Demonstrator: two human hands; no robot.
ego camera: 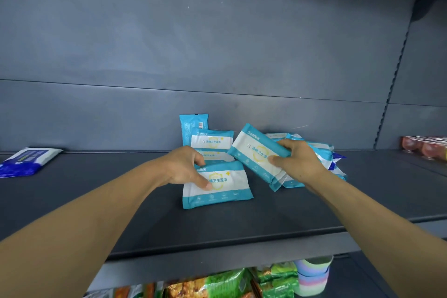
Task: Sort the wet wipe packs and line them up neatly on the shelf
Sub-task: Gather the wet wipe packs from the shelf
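Observation:
Light-blue and white wet wipe packs lie in the middle of a dark grey shelf [121, 196]. My left hand [185, 168] grips the top left corner of the front pack [227, 186], which stands tilted on its lower edge. Behind it stand more packs [212, 143], one [191, 126] leaning against the back wall with its barcode showing. My right hand [296, 161] holds another light-blue pack [254, 152] tilted above the shelf. A loose heap of packs [324, 152] lies behind and under that hand, partly hidden.
A dark-blue and white wipe pack [26, 159] lies alone at the shelf's far left. Red-lidded cups [425, 149] stand at the far right. Below the shelf's front edge are green snack bags [278, 276] and stacked pastel cups [313, 276]. A slotted upright [396, 75] runs down the back wall.

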